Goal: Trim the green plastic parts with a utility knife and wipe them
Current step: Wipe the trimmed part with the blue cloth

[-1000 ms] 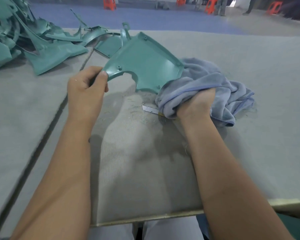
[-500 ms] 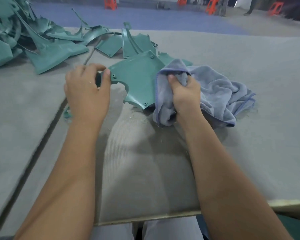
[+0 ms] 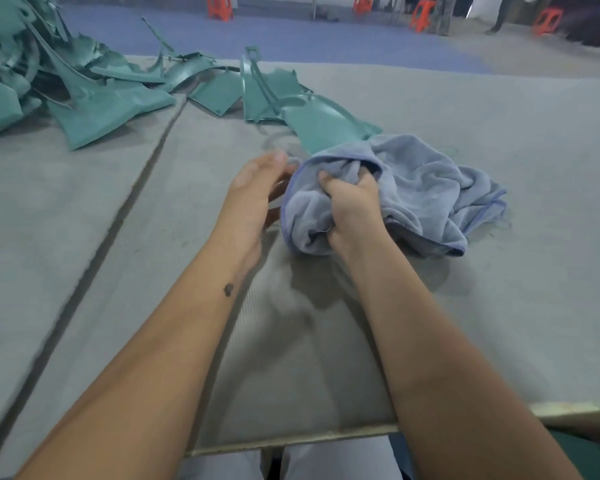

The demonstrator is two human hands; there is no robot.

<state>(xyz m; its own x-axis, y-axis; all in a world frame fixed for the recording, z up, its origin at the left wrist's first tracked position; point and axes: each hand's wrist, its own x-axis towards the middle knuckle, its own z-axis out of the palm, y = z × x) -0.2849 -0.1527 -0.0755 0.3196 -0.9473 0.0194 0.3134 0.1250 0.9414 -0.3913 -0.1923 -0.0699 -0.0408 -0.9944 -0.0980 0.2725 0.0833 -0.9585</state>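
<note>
My right hand has pulled the clenched cloth over the part, my left hand shifting beside it, grip unclear, so wiping continues.

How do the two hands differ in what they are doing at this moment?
The right hand has its fingers curled into the blue cloth, bunching it; the left hand grips no cloth, its fingers fairly straight at the cloth's left edge. The right hand's back faces the camera; the left hand is seen edge-on. Both sit close together over the grey table, near the green part.
</note>
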